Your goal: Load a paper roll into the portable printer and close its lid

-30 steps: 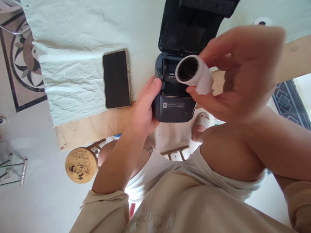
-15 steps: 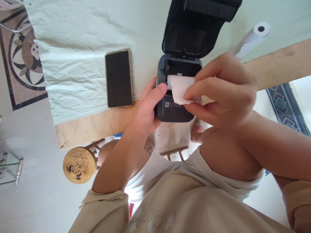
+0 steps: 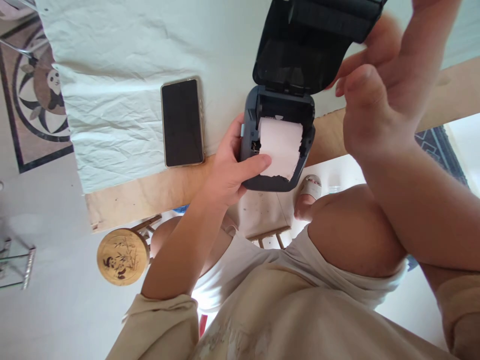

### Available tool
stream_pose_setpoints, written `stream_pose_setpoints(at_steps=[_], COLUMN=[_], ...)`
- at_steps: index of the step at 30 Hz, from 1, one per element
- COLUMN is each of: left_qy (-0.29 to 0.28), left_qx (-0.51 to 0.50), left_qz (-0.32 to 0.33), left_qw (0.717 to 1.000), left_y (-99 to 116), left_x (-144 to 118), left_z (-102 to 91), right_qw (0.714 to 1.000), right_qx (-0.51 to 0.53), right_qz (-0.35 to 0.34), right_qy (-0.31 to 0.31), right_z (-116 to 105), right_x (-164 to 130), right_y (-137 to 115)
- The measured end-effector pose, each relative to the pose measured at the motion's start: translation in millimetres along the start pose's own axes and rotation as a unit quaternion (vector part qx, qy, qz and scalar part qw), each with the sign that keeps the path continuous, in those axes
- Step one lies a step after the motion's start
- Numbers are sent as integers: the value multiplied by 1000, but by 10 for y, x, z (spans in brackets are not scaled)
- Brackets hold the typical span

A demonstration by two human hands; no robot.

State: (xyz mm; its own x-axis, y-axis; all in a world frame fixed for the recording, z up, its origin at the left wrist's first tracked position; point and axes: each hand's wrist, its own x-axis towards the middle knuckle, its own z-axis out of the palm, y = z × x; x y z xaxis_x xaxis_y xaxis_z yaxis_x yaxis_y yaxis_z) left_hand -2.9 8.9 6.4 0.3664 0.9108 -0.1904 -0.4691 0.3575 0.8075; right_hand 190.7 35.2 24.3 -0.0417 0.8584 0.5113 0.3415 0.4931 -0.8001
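Note:
My left hand (image 3: 232, 167) grips a dark portable thermal printer (image 3: 277, 183) by its left side, the thumb pressing on the strip of white paper (image 3: 281, 142). That paper lies out over the printer's front edge from the bay, its end torn unevenly. The printer's black lid (image 3: 296, 55) stands swung up and back. At the lid's right edge is my right hand (image 3: 390, 85), thumb apart and fingers stretched out, some of them behind the lid. Whether those fingers touch the lid I cannot tell.
A phone with a dark screen (image 3: 182, 122) lies on the pale green cloth (image 3: 112, 60) to the left. The table's bare wooden edge (image 3: 150, 195) runs below it. A round wooden stool (image 3: 123, 256) stands on the floor at lower left.
My right hand has let go of the paper and moved up and right to the lid. The paper now lies flat under my left thumb. The spare paper roll is now hidden.

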Motion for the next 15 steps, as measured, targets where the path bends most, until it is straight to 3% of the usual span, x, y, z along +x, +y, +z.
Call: stream_pose_setpoints(at_steps=[4, 10, 13, 15], left_qy=[-19, 9, 20, 23], left_qx=[-1, -6, -9, -11], left_qz=[6, 15, 19, 21], left_qw=[1000, 1000, 1000, 999], left_y=[-12, -13, -15, -16], left_x=[2, 5, 2, -6], left_z=[-15, -5, 1, 0], right_qw=[998, 975, 967, 971], right_qx=[43, -29, -21, -8], right_qz=[-11, -143, -142, -128], right_qy=[-39, -171, -210, -201], right_z=[-25, -75, -61, -35], right_x=[18, 6, -23, -54], right_y=[113, 190, 188, 159])
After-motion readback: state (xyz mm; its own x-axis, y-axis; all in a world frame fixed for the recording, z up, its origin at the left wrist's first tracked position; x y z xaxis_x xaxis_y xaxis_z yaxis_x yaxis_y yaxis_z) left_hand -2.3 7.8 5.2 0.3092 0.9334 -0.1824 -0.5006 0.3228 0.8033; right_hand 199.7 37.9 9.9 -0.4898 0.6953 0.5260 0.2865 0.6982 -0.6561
